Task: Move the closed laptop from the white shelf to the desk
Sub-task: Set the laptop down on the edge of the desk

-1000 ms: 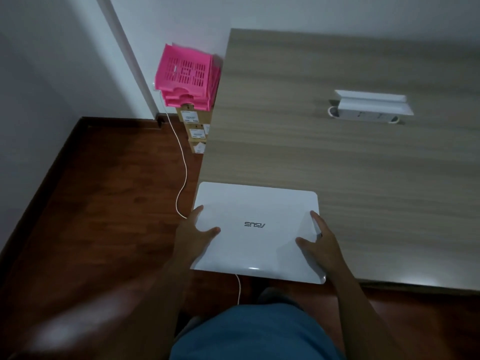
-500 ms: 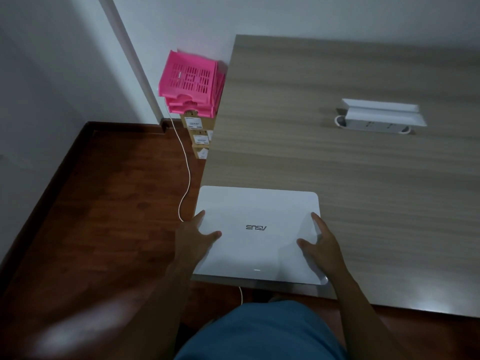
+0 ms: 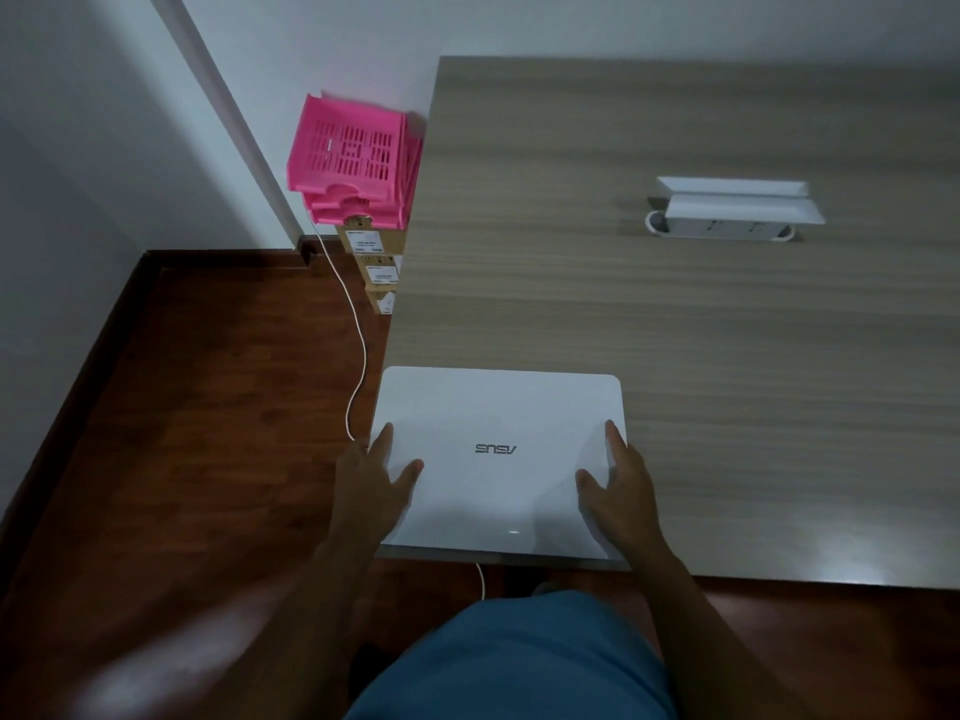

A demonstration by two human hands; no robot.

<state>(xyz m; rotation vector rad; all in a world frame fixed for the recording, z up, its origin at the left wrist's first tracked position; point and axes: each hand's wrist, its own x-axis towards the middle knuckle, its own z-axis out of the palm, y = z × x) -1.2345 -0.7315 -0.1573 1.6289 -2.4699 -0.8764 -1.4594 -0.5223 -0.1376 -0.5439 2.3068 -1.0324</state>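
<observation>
Head view: hands (image 3: 370, 485) on laptop (image 3: 498, 459)

Dim, bluish light; faint glare on desk (image 3: 852, 553); wide-angle edges blurred.

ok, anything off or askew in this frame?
Nothing damaged. The laptop lies flat at the desk front-left corner, flush with its edges. Pink trays stacked on boxes beside the desk look tilted.
</observation>
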